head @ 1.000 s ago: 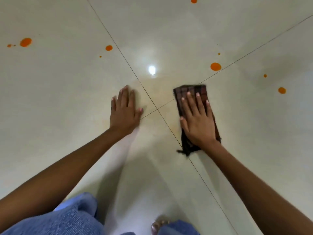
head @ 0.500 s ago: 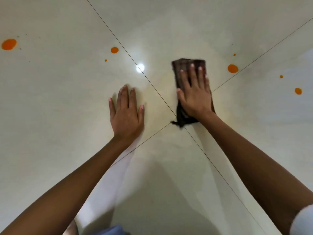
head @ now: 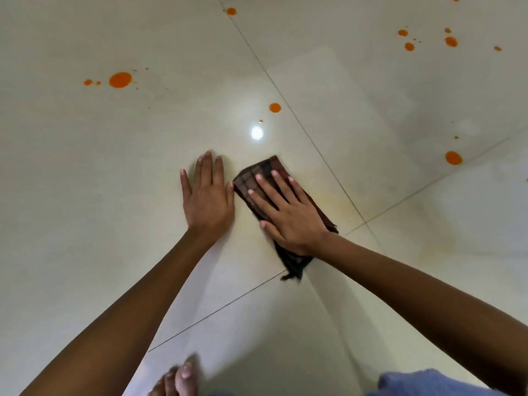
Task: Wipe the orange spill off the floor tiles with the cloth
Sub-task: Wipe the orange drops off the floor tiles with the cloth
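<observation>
A dark brown checked cloth (head: 258, 172) lies folded on the pale floor tiles (head: 357, 90). My right hand (head: 288, 214) presses flat on the cloth, fingers spread and pointing up-left. My left hand (head: 207, 195) rests flat on the bare tile just left of the cloth, its thumb almost touching the cloth's edge. Orange spill drops remain around: a big drop (head: 120, 80) at upper left, one drop (head: 275, 107) above the cloth, one drop (head: 453, 158) at right, and a cluster of drops (head: 451, 41) at top right. A faint yellowish smear (head: 334, 195) shows right of the cloth.
Thin grout lines (head: 323, 155) cross near the cloth. A lamp's reflection (head: 256, 133) shines above my hands. My bare toes (head: 183, 375) and a blue-clad knee (head: 428, 385) show at the bottom edge.
My right hand has slid the cloth leftward and nearer, across the grout line, until it lies beside my left hand. The camera view shifted, and more drops at the top right came into sight.
</observation>
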